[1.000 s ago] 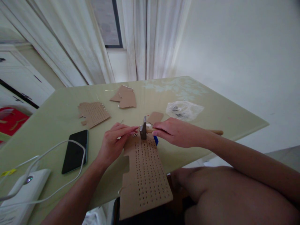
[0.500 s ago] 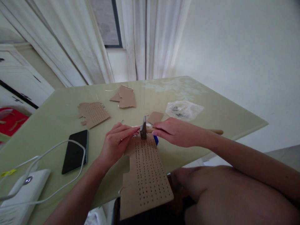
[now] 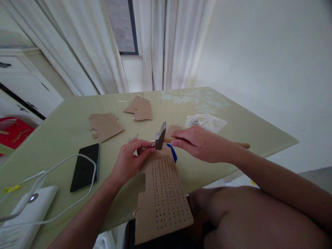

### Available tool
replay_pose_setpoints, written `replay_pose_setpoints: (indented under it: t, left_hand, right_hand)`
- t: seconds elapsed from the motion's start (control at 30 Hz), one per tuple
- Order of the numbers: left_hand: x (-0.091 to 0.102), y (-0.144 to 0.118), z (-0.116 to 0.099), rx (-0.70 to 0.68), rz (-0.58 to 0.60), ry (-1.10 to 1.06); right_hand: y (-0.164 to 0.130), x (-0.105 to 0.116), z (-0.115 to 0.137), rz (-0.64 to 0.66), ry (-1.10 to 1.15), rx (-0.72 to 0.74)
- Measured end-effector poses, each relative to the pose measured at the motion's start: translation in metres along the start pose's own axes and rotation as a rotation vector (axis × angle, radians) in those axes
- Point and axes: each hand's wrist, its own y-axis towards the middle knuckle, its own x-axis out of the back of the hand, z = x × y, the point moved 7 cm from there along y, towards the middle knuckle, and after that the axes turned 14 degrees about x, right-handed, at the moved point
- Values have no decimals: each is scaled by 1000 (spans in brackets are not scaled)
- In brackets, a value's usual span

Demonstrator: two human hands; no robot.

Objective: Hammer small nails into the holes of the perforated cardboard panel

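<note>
My right hand [image 3: 199, 143] is closed around the wooden handle of a hammer [image 3: 160, 136], whose grey metal head stands above the far end of a cardboard sheet. That cardboard sheet [image 3: 147, 218] has rows of small holes and hangs over the table's near edge. Beside the hammer head, my left hand [image 3: 131, 157] is closed, thumb and fingers pinched on something small with a shiny tip, too small to make out. Part of a blue object [image 3: 173, 154] shows at the sheet's right side, mostly hidden.
A holed cardboard piece [image 3: 107, 126] and torn cardboard scraps [image 3: 143, 110] lie farther back. A clear plastic bag [image 3: 207, 121] is behind my right hand. To the left are a phone [image 3: 85, 167], a white cable [image 3: 64, 160] and a white box-like device [image 3: 31, 214].
The hammer head has tilted and lifted slightly. My left fingers have shifted from lying nearly straight to a more bent pinch. More of the blue object shows. The view has moved a little.
</note>
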Motion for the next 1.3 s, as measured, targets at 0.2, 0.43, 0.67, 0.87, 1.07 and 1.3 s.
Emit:
replay_pose_setpoints:
  t: [0.2, 0.43, 0.67, 0.87, 1.07, 1.3]
  left_hand:
    - [-2, 0, 1, -8, 21, -29]
    - [-4, 0, 8, 7, 36, -33]
    - [-3, -1, 11, 63, 38, 10]
    - [-2, -1, 12, 75, 43, -2]
    - [-6, -1, 7, 32, 93, 3]
    - [-7, 1, 8, 47, 95, -2]
  right_hand:
    - [2, 13, 2, -211, 78, -54]
    - [6, 9, 3, -162, 23, -54]
    - [7, -2, -1, -125, 36, -49]
    - [5, 4, 0, -228, 59, -47]
    - [9, -5, 6, -114, -6, 16]
    - [9, -11, 3, -90, -8, 7]
